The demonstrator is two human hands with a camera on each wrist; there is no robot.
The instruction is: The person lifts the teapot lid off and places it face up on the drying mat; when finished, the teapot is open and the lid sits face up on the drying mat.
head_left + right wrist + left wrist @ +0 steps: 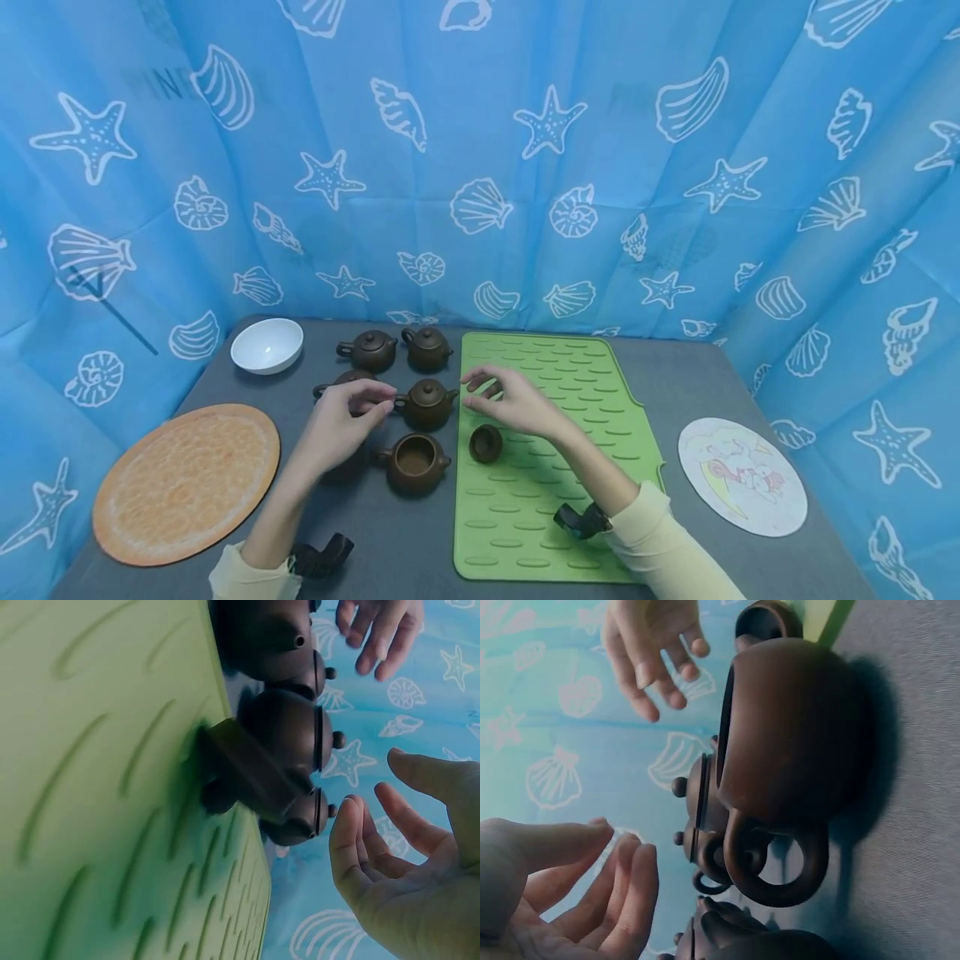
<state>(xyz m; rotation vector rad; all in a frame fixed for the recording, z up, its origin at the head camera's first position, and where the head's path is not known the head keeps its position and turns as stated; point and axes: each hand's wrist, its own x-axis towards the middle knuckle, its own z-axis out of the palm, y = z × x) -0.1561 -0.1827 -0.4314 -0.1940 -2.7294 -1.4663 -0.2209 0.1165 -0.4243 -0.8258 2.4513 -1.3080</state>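
Note:
Held in the air with thumb and fingers apart, my left hand (341,429) has nothing in its grasp and hovers left of a brown lidded teapot (427,406). On that teapot's right, by the spout, my right hand (513,404) is raised with relaxed fingers, also holding nothing. In front stands a lidless teapot (417,467), its mouth facing up. A loose lid (486,444) lies tilted on the green mat, hollow side up, with its knob underneath in the right wrist view. Farther left, another teapot (352,379) is partly hidden behind my left hand.
Two lidded teapots, one on the left (372,352) and one on the right (428,350), stand at the back. A white bowl (267,347) and round orange mat (187,483) lie left. The green mat (555,533) covers the middle right, with a round picture mat (742,477) beyond.

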